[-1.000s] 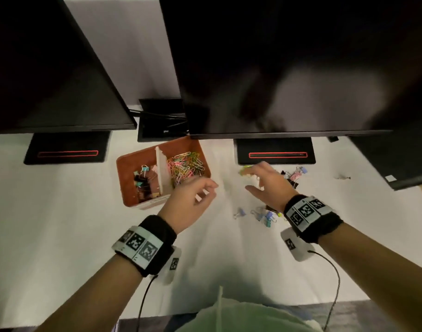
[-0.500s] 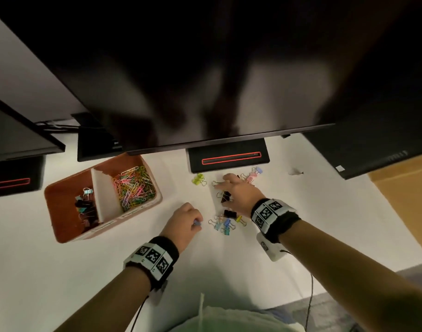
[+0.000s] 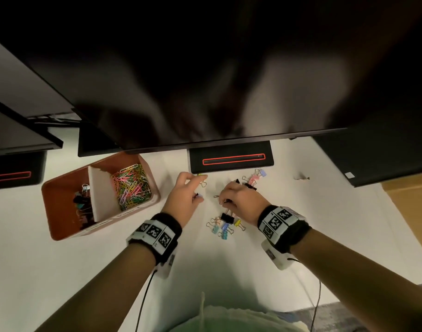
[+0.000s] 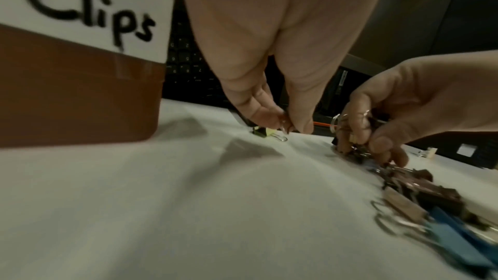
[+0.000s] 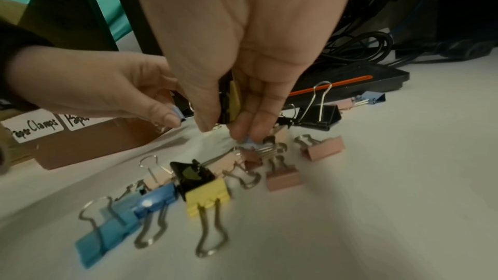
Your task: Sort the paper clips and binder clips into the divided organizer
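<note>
The brown divided organizer (image 3: 61, 226) stands at the left, with binder clips in its left compartment and coloured paper clips (image 3: 130, 185) in its right one. My left hand (image 3: 195, 185) pinches a pale blue binder clip (image 5: 178, 114) against the thumb while its fingertips (image 4: 285, 125) touch a yellow binder clip (image 4: 265, 133) on the table. My right hand (image 3: 223, 200) grips yellow and black binder clips (image 5: 233, 101) in its palm, and its fingertips (image 5: 242, 133) press on a small blue clip. Several loose binder clips (image 3: 225, 224) lie just below that hand.
More binder clips (image 3: 253, 179) lie beyond my right hand, near the black monitor base (image 3: 231, 161). A big dark monitor (image 3: 205, 80) overhangs the far side of the white table (image 3: 61, 271). One small clip (image 3: 301, 178) lies alone at the right.
My left hand left the organizer, took a pale blue clip from the table, then moved up to the yellow clip. My right hand drew back and closed on clips.
</note>
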